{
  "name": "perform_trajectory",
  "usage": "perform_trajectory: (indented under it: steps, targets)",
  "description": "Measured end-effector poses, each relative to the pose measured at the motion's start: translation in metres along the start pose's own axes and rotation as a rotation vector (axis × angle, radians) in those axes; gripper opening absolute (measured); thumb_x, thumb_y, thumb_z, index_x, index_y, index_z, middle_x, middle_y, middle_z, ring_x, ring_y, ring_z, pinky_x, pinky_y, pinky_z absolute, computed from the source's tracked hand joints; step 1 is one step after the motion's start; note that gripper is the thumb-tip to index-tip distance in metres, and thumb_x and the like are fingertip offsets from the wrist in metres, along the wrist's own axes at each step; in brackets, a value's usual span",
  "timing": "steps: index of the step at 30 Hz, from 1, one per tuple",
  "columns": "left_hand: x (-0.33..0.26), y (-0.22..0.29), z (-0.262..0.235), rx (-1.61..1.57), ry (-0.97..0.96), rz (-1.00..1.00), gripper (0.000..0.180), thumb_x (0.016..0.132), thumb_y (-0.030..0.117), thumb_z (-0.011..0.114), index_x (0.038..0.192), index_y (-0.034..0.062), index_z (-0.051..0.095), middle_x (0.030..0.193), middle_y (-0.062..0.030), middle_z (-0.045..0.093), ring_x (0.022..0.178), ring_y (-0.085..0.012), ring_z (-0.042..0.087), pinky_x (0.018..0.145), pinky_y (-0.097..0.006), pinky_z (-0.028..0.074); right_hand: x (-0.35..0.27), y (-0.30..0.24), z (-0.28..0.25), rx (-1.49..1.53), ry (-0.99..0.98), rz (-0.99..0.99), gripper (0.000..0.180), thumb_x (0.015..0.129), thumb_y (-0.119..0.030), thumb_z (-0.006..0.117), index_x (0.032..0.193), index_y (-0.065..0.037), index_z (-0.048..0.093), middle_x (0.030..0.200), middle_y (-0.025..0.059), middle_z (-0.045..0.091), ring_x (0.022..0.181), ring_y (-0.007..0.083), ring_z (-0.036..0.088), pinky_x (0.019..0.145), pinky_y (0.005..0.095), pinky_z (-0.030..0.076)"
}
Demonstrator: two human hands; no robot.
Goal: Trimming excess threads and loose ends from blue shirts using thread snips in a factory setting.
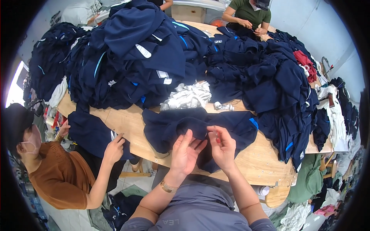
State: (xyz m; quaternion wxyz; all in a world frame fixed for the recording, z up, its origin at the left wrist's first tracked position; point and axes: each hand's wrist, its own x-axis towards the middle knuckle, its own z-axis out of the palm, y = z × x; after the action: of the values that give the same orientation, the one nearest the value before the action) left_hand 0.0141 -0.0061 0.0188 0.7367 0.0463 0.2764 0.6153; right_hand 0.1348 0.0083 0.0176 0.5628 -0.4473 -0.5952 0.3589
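Our navy garment [162, 129] lies directly beneath and beyond our fingers, spread to both sides of them on the wooden table [262, 165], with a rounded fold just past the fingertips. Our left hand [184, 157] is loosely spread, palm turned inward, its thumb standing away from the fingers, and we see no firm grip there. Our right hand [223, 148] has its fingers curled in toward the thumb, close to the fold; we cannot tell whether they meet or pinch anything, since whatever may sit between them is too small to make out. To handle this cloth well, we would do best to steady the fold with the left fingers, close beside the right fingertips, so that the soft layers do not slide while the right works finely. A light pinch seems wiser than a hard tug, which could pucker the fabric or drag the whole piece toward us. The blue strip [253, 123] lies out to the right of the right fingers, and we should avoid twisting that side as we turn the cloth. Beyond the fingertips, past the garment, sits a pile of white strips [188, 96]; with the large navy heap [127, 57] farther off to their left, we would work on the near side, where the piece stays distinct.
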Motion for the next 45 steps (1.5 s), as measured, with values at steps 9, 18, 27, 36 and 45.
perform_trajectory:
  steps: [9, 18, 27, 36, 45]
  targets:
    - [-0.001, 0.001, -0.007, 0.013, -0.03, 0.018, 0.009, 0.09, 0.02, 0.057, 0.084, 0.0136, 0.057, 0.089, -0.0014, 0.062, 0.087, -0.0139, 0.057, 0.079, -0.033, 0.047, 0.007, 0.007, 0.01, -0.3, -0.062, -0.331, 0.027, 0.069, 0.007, 0.06, 0.095, -0.003, 0.057, 0.066, 0.0056, 0.058, 0.051, 0.014, 0.054, 0.052, 0.0227, 0.043]
    - [-0.002, 0.01, -0.005, -0.074, 0.003, -0.001, 0.005, 0.089, 0.017, 0.058, 0.085, 0.0138, 0.059, 0.093, -0.0017, 0.063, 0.088, -0.0145, 0.057, 0.079, -0.033, 0.046, 0.007, -0.014, 0.019, 0.07, -0.016, 0.021, 0.007, 0.085, -0.001, 0.058, 0.091, -0.001, 0.058, 0.06, -0.0047, 0.044, 0.05, 0.0007, 0.037, 0.047, 0.0158, 0.033]
    - [-0.004, 0.009, -0.002, -0.01, 0.032, 0.057, 0.009, 0.09, 0.023, 0.056, 0.084, 0.0155, 0.057, 0.086, 0.0021, 0.058, 0.087, -0.0146, 0.055, 0.079, -0.032, 0.045, 0.005, -0.008, 0.026, -0.057, -0.054, 0.022, 0.005, 0.087, -0.001, 0.053, 0.09, -0.002, 0.058, 0.065, -0.0008, 0.054, 0.053, 0.0073, 0.048, 0.048, 0.0207, 0.039]
    - [-0.005, 0.009, 0.004, -0.01, 0.019, 0.058, 0.013, 0.092, 0.026, 0.053, 0.089, 0.0141, 0.058, 0.088, 0.0006, 0.061, 0.088, -0.0158, 0.057, 0.08, -0.032, 0.047, 0.008, -0.006, 0.001, 0.76, -0.293, 0.437, 0.013, 0.092, -0.014, 0.052, 0.09, -0.001, 0.052, 0.055, -0.0051, 0.04, 0.042, 0.0026, 0.03, 0.04, 0.0199, 0.02]
    - [-0.005, 0.012, 0.0, -0.003, 0.025, 0.05, 0.016, 0.092, 0.027, 0.051, 0.092, 0.0122, 0.057, 0.093, -0.0022, 0.062, 0.101, -0.0219, 0.058, 0.083, -0.034, 0.048, 0.015, -0.008, -0.001, 0.267, -0.082, 0.248, 0.009, 0.087, -0.009, 0.059, 0.086, 0.0, 0.055, 0.057, -0.0061, 0.042, 0.046, 0.0004, 0.029, 0.043, 0.018, 0.023]
